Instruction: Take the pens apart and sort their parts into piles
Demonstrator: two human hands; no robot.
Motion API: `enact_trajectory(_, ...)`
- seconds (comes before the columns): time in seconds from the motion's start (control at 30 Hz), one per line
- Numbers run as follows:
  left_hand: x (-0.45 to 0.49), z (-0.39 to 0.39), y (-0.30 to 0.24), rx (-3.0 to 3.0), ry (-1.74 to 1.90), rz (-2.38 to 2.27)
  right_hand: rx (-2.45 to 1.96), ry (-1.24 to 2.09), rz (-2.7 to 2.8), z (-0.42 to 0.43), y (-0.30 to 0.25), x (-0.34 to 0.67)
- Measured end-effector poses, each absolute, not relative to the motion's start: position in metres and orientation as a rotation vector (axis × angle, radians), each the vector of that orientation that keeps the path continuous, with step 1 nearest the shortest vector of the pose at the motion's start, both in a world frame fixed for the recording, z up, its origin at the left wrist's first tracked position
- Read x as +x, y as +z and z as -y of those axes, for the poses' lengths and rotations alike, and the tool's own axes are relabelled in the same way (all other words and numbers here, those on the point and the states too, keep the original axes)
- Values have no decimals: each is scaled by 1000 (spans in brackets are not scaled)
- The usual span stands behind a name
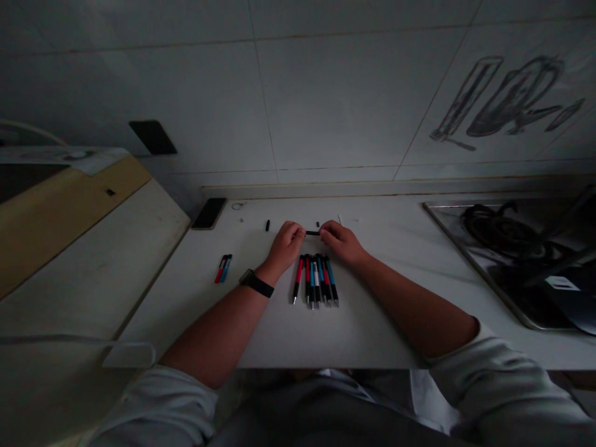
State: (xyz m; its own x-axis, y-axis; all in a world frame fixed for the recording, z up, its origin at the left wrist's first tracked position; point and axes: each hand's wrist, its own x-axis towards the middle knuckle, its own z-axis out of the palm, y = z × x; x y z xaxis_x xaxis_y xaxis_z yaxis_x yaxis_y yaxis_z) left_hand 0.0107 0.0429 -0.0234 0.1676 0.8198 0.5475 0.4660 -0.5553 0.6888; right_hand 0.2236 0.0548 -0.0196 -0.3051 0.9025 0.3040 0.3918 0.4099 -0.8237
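My left hand (287, 242) and my right hand (342, 241) are both closed in a pinch, one at each end of a short black pen part (312, 233) held level between them. Just below the hands lies a row of pens (317, 279) with red, blue and white barrels and dark grips, metal tips toward me. To the left of my left hand are a red pen barrel (220, 269) and a blue pen barrel (226, 269), side by side. A small black piece (267, 225) and a tiny dark piece (317, 224) lie beyond the hands.
A phone (209, 213) rests at the back left of the white counter (386, 217), near a small ring (239, 205). A thin white stick (340, 219) lies behind my right hand. At right is a stove (507, 267); a pale cabinet panel (93, 248) bounds the left.
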Motion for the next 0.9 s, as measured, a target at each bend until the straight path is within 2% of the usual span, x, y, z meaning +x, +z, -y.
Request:
enact_trajectory(0.37, 11, -42, -21, 2083, 1325, -1282, -1134, 836, 1932, -55, -24, 222)
enact_trajectory(0.67, 12, -45, -25, 1995, 1337, -1348, -1056, 642, 1821, -52, -21, 219)
enact_trajectory(0.9, -25, -52, 20, 2103, 1403, -1481, -1071, 614, 1811, -53, -24, 220)
